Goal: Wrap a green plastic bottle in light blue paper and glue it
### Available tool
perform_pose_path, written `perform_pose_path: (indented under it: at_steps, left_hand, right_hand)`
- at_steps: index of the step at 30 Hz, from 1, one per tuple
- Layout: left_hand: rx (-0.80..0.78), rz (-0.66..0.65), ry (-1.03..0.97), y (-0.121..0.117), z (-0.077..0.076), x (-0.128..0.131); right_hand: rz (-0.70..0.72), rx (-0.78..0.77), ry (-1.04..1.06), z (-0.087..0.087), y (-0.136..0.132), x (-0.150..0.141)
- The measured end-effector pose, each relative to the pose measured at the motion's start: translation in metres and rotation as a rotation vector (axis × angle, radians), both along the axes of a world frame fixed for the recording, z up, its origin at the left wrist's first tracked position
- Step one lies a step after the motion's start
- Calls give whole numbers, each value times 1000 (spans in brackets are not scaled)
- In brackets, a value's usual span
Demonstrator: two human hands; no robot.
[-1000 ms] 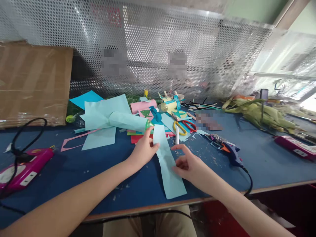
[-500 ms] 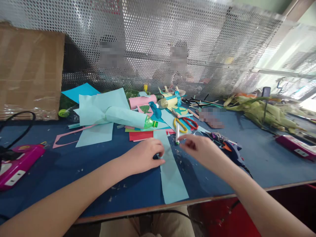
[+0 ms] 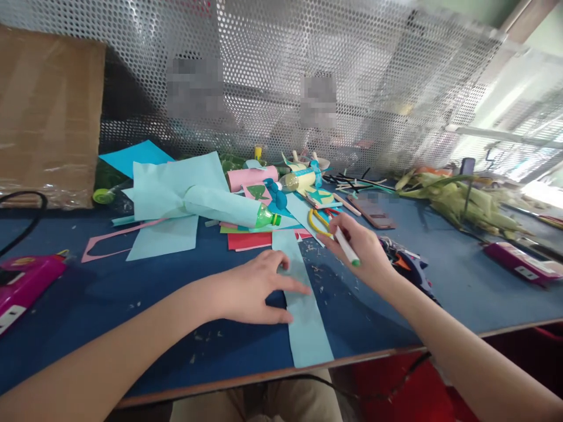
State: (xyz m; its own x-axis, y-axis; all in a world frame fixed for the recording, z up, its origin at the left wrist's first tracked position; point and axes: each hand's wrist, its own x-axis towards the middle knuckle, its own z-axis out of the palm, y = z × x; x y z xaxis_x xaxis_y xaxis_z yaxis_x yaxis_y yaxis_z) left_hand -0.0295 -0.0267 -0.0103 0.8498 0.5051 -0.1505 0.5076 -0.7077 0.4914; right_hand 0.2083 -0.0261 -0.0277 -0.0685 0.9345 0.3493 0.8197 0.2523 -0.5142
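Observation:
Under the spread fingers of my left hand point(image 3: 259, 287) lies a long light-blue paper strip point(image 3: 310, 328), running to the table's front edge. My left hand is open, index finger and thumb on or just over the strip. My right hand point(image 3: 358, 249) grips a white marker point(image 3: 346, 246) whose green end points down toward me. Beyond the strip, a green-capped bottle point(image 3: 266, 218) is wrapped in light-blue paper. Yellow-handled scissors point(image 3: 317, 223) lie just behind my right hand.
A glue gun point(image 3: 407, 264) sits right of my right hand. Magenta power strips, one at left point(image 3: 33, 287) and one at right point(image 3: 523, 261), flank the table. Corn husks point(image 3: 448, 199), a phone point(image 3: 373, 212) and a cardboard sheet point(image 3: 48, 117) stand farther back. Perforated metal point(image 3: 264, 99) closes the rear.
My right hand has picked up the white marker from the table and raised it. My left hand has spread its fingers over the paper strip.

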Motion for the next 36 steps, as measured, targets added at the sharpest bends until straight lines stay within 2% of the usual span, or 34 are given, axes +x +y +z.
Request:
perform_pose_path:
  at_steps: [2,3,4,6,11,16,36]
  left_hand:
    - [-51,-25,66,-3,3,-3]
    - [-71,-27,89,-4,3,-4]
    - [-87,-28,107,-5,3,-5]
    - [-112,-24,139,-6,3,-7]
    - [-106,-37,183,-10,-1,-6]
    - [-109,-28,146,-12,-5,-4]
    - [-129,22,110,-12,-9,-4]
  right_hand:
    - [63,-117,454,2,-15,-11]
    - [109,-242,666,2,-20,-18]
    - [146,-333,815,1,-24,-24]
    - [179,-413,918,-2,-28,-35]
    - [191,-417,781,-15,-27,-42]
    - [81,-321,760,-23,-27,-39]
    - [76,-367,665,-28,-25,-39]
